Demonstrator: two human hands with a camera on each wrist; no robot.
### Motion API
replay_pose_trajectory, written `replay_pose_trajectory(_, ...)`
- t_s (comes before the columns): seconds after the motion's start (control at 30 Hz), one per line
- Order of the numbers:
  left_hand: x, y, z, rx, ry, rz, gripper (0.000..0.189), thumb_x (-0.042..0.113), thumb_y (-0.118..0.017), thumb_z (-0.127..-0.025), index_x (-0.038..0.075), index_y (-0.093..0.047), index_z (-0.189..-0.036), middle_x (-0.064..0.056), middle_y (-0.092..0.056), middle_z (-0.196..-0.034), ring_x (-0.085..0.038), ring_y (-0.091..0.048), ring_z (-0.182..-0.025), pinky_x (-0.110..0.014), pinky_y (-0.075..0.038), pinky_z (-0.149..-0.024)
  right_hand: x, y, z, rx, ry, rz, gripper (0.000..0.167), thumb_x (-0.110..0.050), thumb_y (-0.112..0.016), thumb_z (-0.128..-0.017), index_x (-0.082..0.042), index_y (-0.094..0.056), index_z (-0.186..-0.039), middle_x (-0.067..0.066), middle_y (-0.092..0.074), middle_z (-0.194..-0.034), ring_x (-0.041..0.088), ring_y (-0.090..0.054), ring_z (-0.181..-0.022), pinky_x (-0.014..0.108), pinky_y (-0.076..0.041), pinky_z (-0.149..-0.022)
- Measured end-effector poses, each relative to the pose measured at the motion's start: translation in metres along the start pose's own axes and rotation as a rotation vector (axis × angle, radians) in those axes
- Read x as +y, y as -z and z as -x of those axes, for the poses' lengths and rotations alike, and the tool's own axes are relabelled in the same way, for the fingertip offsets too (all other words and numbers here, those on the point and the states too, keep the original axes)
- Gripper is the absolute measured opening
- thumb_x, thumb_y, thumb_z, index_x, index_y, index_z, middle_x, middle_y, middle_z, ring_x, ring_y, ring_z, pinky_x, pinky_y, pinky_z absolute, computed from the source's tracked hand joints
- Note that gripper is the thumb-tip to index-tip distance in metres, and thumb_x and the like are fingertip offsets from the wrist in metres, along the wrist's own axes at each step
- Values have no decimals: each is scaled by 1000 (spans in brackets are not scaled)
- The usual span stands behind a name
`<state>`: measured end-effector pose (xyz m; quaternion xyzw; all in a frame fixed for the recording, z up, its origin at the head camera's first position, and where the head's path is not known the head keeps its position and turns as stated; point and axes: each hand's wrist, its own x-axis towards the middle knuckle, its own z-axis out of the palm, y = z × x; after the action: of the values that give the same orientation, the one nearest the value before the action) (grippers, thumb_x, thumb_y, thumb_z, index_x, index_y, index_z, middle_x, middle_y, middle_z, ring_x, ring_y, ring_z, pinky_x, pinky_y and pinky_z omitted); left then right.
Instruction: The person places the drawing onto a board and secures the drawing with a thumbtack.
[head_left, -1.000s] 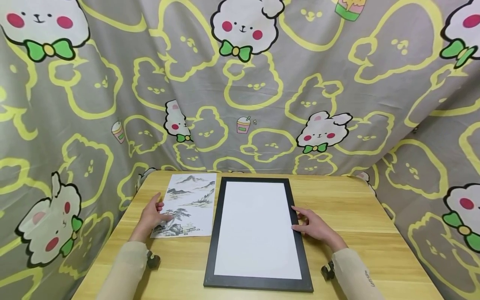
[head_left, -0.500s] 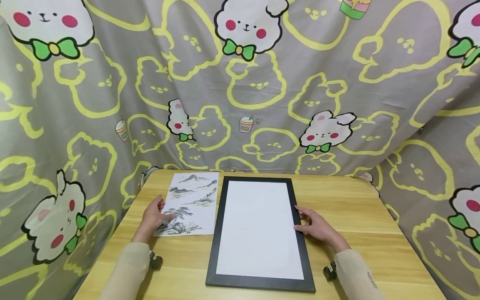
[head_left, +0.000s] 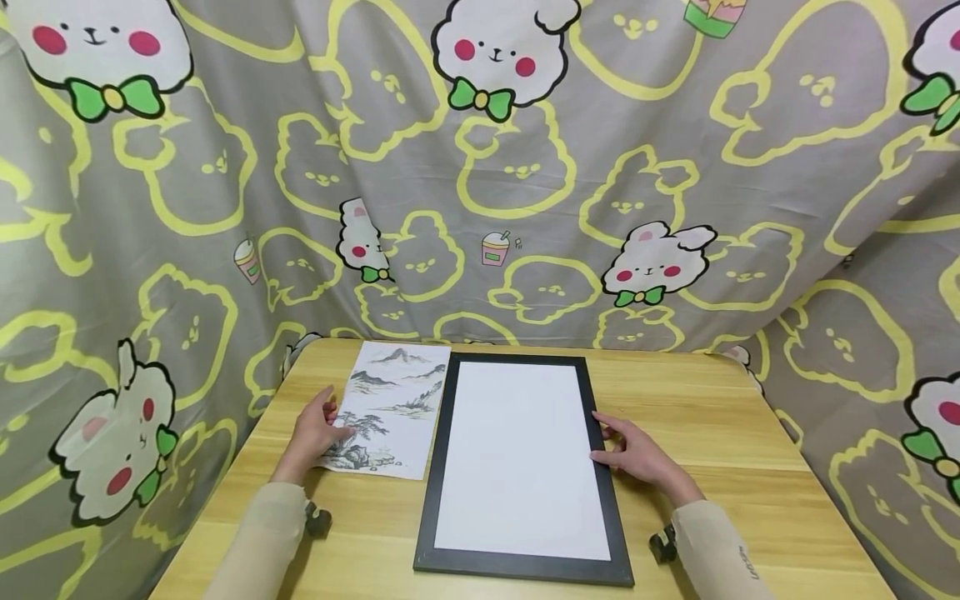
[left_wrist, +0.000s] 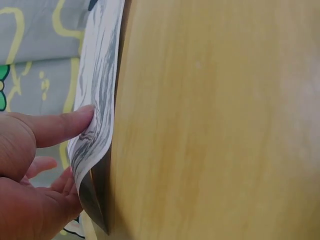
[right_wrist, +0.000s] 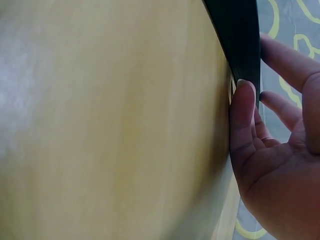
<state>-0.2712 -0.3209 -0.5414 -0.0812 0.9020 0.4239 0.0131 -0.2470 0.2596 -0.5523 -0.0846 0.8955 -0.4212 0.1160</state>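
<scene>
A white sheet of paper (head_left: 408, 433) printed with an ink landscape lies on the left of the table, its upper right corner meeting the black picture frame (head_left: 429, 500). My left hand (head_left: 311, 432) pinches the sheet's lower left edge, thumb on top and the other fingers at or under the edge. In the left wrist view the paper (left_wrist: 102, 75) bends upward there. On the other side, my right hand (head_left: 637, 454) touches the frame's right edge with spread thumb and fingers. The right wrist view has the thumb against the frame's black border (right_wrist: 240, 40).
Inside the frame is a plain white panel (head_left: 525, 458). The wooden table (head_left: 720, 433) extends on both sides and in front. A grey patterned curtain (head_left: 525, 183) hangs behind the table and along its sides. Both wrists carry small black devices.
My left hand has moved the sheet a little to the right, closing the gap at the frame's upper left. The right hand keeps its place at the frame. The head view has shifted slightly.
</scene>
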Motion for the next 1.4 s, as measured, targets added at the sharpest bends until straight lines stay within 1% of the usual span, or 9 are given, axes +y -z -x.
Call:
replay_pose_trajectory(0.27, 7, -3, 2, 1, 19, 30, 100, -9, -77, -84, 0, -18, -164, -34, -46, -148, -43, -49, -128, -57, -41, -112, 2, 0, -2, -2, -3, -2, 82, -30, -82, -91, -9, -42, -159, 18, -55, -124, 19, -58, -72, 31, -55, -62)
replay_pose_trajectory(0.5, 8, -4, 1, 39, -47, 20, 95, -18, -71, -80, 0, -26, -162, -32, -48, -143, -50, -48, -134, -60, -44, -109, 3, -1, -4, -10, -7, -3, 82, -31, -82, -90, -11, -42, -159, 18, -56, -125, 18, -59, -71, 30, -55, -62)
replay_pose_trajectory(0.63, 7, 1, 1, 39, -35, 40, 91, -11, -71, -86, 3, -26, -163, -32, -42, -151, -52, -44, -138, -61, -41, -111, 1, 0, -3, -6, 1, -3, 81, -30, -82, -91, -9, -42, -158, 18, -55, -124, 19, -58, -71, 31, -55, -62)
replay_pose_trajectory(0.77, 6, 10, 0, -10, -5, 47, 80, 5, -71, -95, 3, -27, -162, -34, -41, -152, -50, -47, -135, -60, -43, -108, -1, 1, -2, 1, 5, -7, 81, -28, -82, -90, -8, -42, -158, 18, -55, -123, 20, -58, -71, 31, -55, -61)
replay_pose_trajectory(0.83, 6, 13, -1, -28, -12, 33, 73, 9, -69, -98, 2, -32, -160, -35, -45, -149, -48, -50, -131, -57, -46, -103, -2, 1, -2, 1, 5, -12, 81, -27, -82, -91, -8, -42, -158, 18, -55, -123, 21, -58, -71, 32, -55, -61)
replay_pose_trajectory(0.97, 6, 14, 1, -40, -40, 55, 61, 6, -63, -101, -1, -38, -156, -35, -51, -144, -45, -56, -124, -44, -54, -91, -2, 2, -3, 5, 8, -17, 80, -26, -82, -90, -7, -43, -158, 18, -55, -122, 21, -58, -70, 32, -55, -60)
replay_pose_trajectory(1.1, 7, 16, 5, -45, -49, 98, 57, 3, -60, -102, -4, -39, -155, -36, -52, -142, -43, -61, -118, -32, -55, -80, -2, 2, -3, 4, 10, -10, 81, -28, -82, -90, -7, -43, -158, 18, -55, -123, 20, -58, -71, 32, -55, -61)
replay_pose_trajectory(1.2, 10, 19, 8, -40, -47, 116, 56, 4, -58, -104, -4, -38, -155, -36, -51, -144, -42, -61, -118, -27, -54, -79, -2, 1, -2, 2, 9, -9, 81, -28, -82, -90, -7, -43, -158, 18, -55, -123, 20, -57, -72, 32, -55, -61)
replay_pose_trajectory(1.4, 21, 29, 14, -19, -4, 151, 58, 9, -56, -106, 0, -35, -159, -32, -48, -150, -34, -62, -115, -24, -53, -78, 0, 1, -1, 3, 8, -10, 80, -26, -82, -90, -7, -43, -157, 17, -55, -121, 20, -57, -71, 32, -55, -60)
